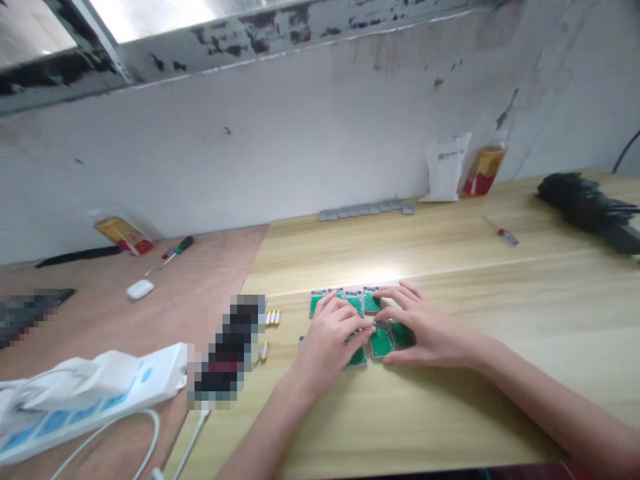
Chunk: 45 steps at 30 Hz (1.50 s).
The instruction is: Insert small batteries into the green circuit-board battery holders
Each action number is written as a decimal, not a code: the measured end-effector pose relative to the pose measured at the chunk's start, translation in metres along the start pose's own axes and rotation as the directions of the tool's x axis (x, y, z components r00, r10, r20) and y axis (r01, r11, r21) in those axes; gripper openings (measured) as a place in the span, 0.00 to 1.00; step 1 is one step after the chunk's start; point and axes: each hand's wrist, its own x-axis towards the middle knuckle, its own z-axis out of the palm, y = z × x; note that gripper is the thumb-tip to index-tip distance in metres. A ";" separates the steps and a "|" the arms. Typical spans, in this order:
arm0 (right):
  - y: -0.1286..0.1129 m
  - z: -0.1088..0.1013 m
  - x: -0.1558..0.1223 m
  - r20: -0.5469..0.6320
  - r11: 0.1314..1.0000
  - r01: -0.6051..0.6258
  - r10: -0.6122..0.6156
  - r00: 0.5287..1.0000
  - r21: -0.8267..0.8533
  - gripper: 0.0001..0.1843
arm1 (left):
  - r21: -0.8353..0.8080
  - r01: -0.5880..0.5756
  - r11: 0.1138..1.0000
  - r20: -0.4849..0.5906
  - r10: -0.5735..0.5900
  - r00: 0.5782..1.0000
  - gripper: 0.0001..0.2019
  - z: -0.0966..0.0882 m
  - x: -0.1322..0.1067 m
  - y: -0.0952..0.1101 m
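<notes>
Several small green circuit boards (381,341) lie in two rows on the light wooden table (450,267). My left hand (330,337) rests over the left boards, its fingers curled and pinching at a small part between the rows. My right hand (425,327) lies over the right boards, fingers spread partly flat, thumb and forefinger meeting the left fingertips at the same small part (374,325). What that part is I cannot make out. The boards of the back row (371,301) show past my fingers.
A row of grey blocks (367,209) lies by the wall. A white bag (445,167), a red-yellow packet (483,170), a small screwdriver (503,232) and a black bundle (590,203) are at the right. At left: a power strip (90,400), a white oval object (140,289), a green-handled screwdriver (173,253), brass pins (273,317).
</notes>
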 end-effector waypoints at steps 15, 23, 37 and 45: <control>-0.001 0.003 0.000 -0.005 0.998 0.028 -0.027 1.000 0.063 0.29 | -0.104 0.119 0.988 0.132 -0.104 0.986 0.04 0.012 0.008 -0.001; -0.001 0.004 -0.003 -0.005 0.998 0.006 -0.005 1.000 0.056 0.29 | 0.063 0.099 0.993 0.141 -0.107 0.984 0.08 -0.003 -0.005 0.008; -0.027 0.005 0.019 -0.032 0.999 0.050 -0.051 0.998 -0.015 0.32 | 0.536 0.373 0.758 -0.131 -0.362 0.923 0.10 -0.082 -0.115 -0.042; -0.034 0.015 0.025 -0.010 0.994 0.085 -0.086 0.996 -0.066 0.27 | 0.522 0.371 0.768 -0.117 -0.366 0.923 0.08 -0.079 -0.116 -0.045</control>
